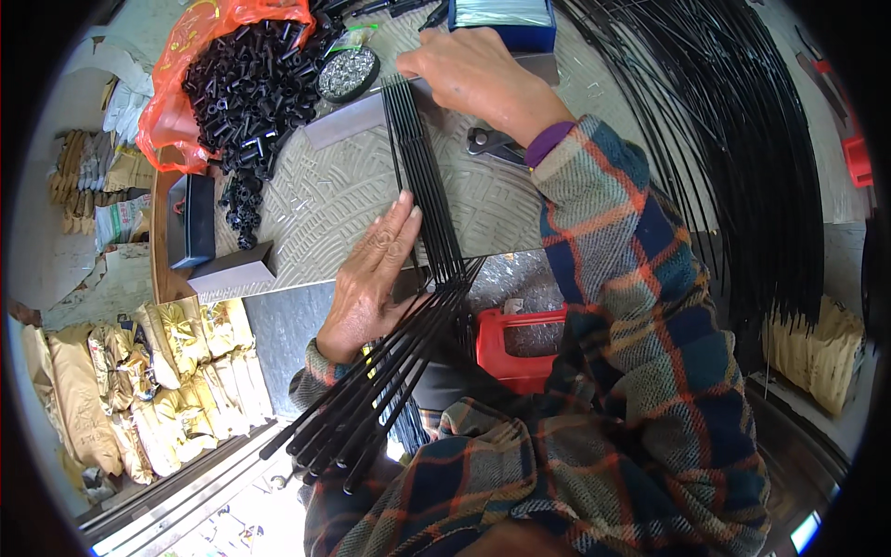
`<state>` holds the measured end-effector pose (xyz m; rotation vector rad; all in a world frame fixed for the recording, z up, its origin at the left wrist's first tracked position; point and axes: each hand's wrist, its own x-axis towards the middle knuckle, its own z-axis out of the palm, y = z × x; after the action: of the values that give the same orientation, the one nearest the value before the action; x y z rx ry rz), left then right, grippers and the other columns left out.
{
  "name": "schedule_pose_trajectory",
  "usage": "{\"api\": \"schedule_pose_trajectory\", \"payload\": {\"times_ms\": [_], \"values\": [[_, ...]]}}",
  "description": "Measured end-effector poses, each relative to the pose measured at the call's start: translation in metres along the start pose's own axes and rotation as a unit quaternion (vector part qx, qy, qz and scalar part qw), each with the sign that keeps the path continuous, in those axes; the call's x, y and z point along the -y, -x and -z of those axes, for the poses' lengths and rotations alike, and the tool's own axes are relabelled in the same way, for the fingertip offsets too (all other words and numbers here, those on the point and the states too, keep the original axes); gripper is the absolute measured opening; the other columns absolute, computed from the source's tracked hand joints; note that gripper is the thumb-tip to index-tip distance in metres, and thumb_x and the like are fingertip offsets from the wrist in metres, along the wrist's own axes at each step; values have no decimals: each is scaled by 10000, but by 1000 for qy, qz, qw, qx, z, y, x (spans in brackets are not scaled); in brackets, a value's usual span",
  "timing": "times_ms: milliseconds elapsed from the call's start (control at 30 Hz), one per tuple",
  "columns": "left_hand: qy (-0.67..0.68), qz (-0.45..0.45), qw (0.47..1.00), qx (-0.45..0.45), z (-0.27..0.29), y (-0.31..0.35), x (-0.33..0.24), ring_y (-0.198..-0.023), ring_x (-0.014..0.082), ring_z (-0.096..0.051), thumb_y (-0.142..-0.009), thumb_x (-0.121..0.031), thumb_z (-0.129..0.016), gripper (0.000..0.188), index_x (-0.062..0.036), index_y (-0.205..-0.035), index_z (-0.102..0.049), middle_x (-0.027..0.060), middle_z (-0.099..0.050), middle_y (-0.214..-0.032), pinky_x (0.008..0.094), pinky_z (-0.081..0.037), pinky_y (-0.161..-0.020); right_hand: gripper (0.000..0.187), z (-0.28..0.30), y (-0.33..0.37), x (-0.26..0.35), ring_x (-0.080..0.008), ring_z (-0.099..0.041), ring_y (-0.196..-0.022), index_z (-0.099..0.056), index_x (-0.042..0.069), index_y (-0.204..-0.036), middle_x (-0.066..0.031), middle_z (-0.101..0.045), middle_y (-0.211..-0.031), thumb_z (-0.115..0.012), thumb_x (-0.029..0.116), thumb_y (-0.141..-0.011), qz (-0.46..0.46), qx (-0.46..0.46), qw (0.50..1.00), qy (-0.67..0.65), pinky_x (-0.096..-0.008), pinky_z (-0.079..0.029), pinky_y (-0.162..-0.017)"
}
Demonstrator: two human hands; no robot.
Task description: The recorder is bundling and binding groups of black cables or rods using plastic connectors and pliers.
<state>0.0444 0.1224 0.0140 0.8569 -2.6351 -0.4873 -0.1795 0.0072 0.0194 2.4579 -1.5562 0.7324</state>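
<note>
Left-hand fingers [393,228] touch rods [432,190] on a patterned tabletop [320,218] near seemingly paper sacks [82,385].

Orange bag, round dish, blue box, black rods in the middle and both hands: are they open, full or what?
Orange bag: open, black parts showing
Round dish: filled with silvery pieces
Blue box: open, pale strips inside
Black rods: fanned out nearest the person
Left hand: outstretched
Right hand: partly curled
</note>
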Motion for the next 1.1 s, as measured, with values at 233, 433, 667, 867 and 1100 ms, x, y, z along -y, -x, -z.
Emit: {"api": "schedule_pose_trajectory", "payload": {"times_ms": [233,433,667,867,1100], "values": [[-31,15,999,17,-1,-7,-11,-1294,361,-257,-616,-467,-709,910,-44,-1333,-340,213,-246,-1403,427,-222,-1057,44,-7,-3,-11,-293,-599,-756,-573,73,-793,-89,-582,-810,-545,89,-763,-15,-77,997,-9,-402,-451,-616],[-96,-16,994,48,-8,-21,-12,-1285,342,-286,-646,-593,-607,871,-78,-1314,-386,173,-292,-1393,432,-253,-1041,59,-8,-8,-26,-320,-586,-745,-558,66,-775,-96,-586,-804,-523,114,-776,-46,64,997,23,-415,-443,-595],[-74,-31,997,9,-11,-22,-9,-1255,327,-348,-682,-487,-645,800,24,-1258,-426,176,-396,-1328,405,-299,-1025,60,-8,-6,-25,-292,-593,-755,-588,115,-808,-73,-592,-797,-535,108,-782,1,9,999,-44,-408,-444,-601],[-73,-42,996,-4,-11,-19,-5,-1259,326,-342,-687,-486,-638,806,33,-1262,-417,181,-391,-1330,389,-299,-1027,105,-6,-6,-21,-278,-597,-744,-611,146,-846,-64,-588,-781,-566,95,-766,14,-4,999,-44,-400,-451,-605],[-72,-41,997,-11,-8,-19,-7,-1262,315,-341,-708,-499,-604,790,25,-1268,-415,169,-386,-1339,378,-299,-1030,142,-5,-7,-17,-298,-608,-730,-601,108,-793,-97,-623,-754,-565,17,-690,-3,-15,998,-59,-402,-457,-593]]}}
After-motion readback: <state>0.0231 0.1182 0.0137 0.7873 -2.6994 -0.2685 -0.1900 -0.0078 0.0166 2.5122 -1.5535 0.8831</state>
